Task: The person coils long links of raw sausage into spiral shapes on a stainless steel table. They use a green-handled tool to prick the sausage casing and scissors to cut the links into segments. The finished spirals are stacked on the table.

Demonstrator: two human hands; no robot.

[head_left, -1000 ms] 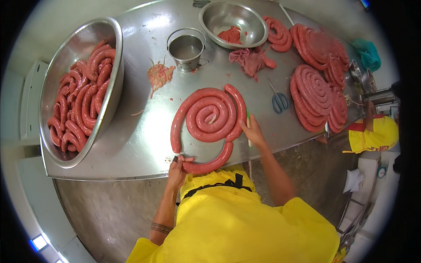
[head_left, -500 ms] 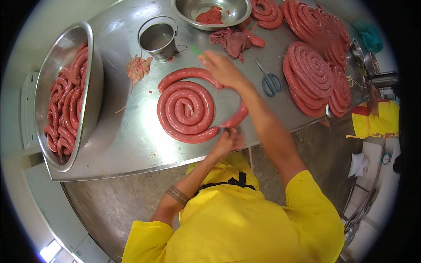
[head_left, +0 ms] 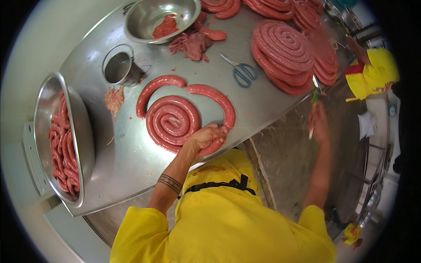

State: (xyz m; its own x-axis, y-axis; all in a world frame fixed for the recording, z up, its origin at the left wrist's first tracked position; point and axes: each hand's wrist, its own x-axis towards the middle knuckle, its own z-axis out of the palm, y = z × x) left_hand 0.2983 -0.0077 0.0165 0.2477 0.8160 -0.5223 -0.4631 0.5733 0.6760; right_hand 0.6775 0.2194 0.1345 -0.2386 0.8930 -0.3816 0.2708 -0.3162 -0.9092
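Note:
On the steel table, a tight sausage coil has a separate curved piece beside its upper left and another arching to its right. My left hand grips a sausage at the lower right of the coil, around an end partly hidden by my fingers. A thin pale strand runs rightward from it. My right hand, blurred, is out beyond the table's front edge, closed on a slim green-and-white tool whose kind is unclear. Blue-handled scissors lie above the coil.
A basin of sausages is at left, with a steel bucket, meat scraps, a bowl with mince and pink cloth behind. Stacked coils fill the right. A co-worker in yellow stands at the far right.
My right hand has swung up across the coil, then right, past the table edge. My left hand has moved rightward and up. The outer sausage lengths were repositioned above and right of the coil.

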